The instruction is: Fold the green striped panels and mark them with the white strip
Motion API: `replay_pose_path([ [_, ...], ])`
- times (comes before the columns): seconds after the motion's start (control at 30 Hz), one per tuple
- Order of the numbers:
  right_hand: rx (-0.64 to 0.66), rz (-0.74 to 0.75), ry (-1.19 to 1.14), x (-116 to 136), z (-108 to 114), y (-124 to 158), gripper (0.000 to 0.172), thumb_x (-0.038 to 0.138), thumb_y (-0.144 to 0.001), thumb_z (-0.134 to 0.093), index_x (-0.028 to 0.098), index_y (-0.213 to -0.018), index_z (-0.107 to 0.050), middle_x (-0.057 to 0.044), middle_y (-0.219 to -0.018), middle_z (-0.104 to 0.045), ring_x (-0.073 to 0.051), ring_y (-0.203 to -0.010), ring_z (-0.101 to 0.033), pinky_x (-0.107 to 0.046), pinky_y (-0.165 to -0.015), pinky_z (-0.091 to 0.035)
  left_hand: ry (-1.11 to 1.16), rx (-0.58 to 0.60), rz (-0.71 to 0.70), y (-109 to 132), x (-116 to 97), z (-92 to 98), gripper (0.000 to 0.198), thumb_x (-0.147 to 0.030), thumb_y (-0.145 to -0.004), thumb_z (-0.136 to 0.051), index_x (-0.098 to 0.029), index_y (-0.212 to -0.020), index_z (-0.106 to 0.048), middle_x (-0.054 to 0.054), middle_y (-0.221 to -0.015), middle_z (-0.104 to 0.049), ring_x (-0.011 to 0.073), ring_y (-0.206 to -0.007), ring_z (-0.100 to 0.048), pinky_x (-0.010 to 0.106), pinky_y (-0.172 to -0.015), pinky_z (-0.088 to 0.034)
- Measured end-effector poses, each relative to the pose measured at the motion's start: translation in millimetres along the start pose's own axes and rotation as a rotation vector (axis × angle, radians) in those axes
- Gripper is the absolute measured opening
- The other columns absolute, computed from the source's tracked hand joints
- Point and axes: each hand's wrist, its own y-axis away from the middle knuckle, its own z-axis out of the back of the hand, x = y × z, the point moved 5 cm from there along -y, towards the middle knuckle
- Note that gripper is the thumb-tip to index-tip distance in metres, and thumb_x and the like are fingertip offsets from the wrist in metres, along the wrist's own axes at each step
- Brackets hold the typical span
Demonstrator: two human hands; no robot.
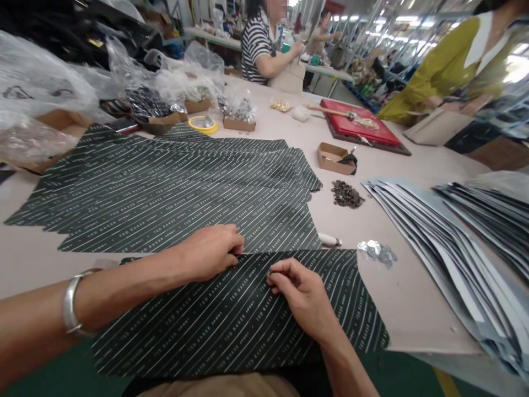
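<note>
The right hand (300,298) is pressing on a dark striped sheet (231,314), its grip pinched together, though I cannot tell whether it is clamping anything. The left hand (209,252) is curling at the sheet's far edge, its grip partly hidden. The sheet is overhanging the surface (413,298), so a hasty tug risks dropping it or disturbing the fanned stack of matching sheets (165,193) beyond.

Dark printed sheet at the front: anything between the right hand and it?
Nothing visible: the right hand rests directly on the dark printed sheet, fingertips on its surface. The left hand is at the sheet's far edge, clear of the right hand.
</note>
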Motion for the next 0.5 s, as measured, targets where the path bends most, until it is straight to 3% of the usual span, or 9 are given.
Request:
replay_pose_path([
  [0.13,-0.009,-0.035,-0.112,-2.3,-2.8,-11.8,0.013,0.031,-0.085,-0.069,0.02,-0.088,-0.074,0.001,-0.076,-0.07,-0.011,-0.064,-0.065,-0.022,-0.06,-0.056,0.032,0.045,0.035,-3.1,-6.5,5.4,0.015,-0.011,-0.082,-0.057,-0.022,-0.087,-0.066,0.0,-0.087,-0.069,0.0192,-0.083,-0.062,0.029,-0.07,-0.038],
  [0.27,-0.041,-0.048,-0.103,-2.3,-4.8,-13.4,0.014,0.031,-0.086,-0.068,0.02,-0.089,-0.077,0.0,-0.072,-0.071,-0.011,-0.063,-0.065,-0.02,-0.056,-0.056,0.166,0.069,0.075,-8.3,-4.2,-1.4,0.019,-0.026,-0.081,-0.065,-0.023,-0.1,-0.067,-0.001,-0.092,-0.071,0.0183,-0.084,-0.063,0.026,-0.068,-0.038],
  [0.37,-0.043,-0.066,-0.091,-3.2,-6.4,-12.8,0.015,0.031,-0.087,-0.067,0.02,-0.09,-0.077,0.0,-0.072,-0.072,-0.011,-0.063,-0.066,-0.019,-0.056,-0.056,0.366,0.11,0.063,-12.5,-2.4,-11.4,0.02,-0.035,-0.075,-0.068,-0.022,-0.09,-0.068,-0.003,-0.081,-0.066,0.016,-0.075,-0.058,0.026,-0.065,-0.037],
  [0.5,-0.042,-0.076,-0.11,-3.4,-6.9,-14.0,0.013,0.03,-0.086,-0.069,0.02,-0.089,-0.077,0.001,-0.07,-0.072,-0.011,-0.063,-0.067,-0.017,-0.054,-0.055,0.76,0.263,0.047,-14.4,-3.4,-26.5,0.025,-0.039,-0.07,-0.062,-0.02,-0.085,-0.068,-0.004,-0.072,-0.061,0.0134,-0.065,-0.051,0.025,-0.06,-0.035],
])
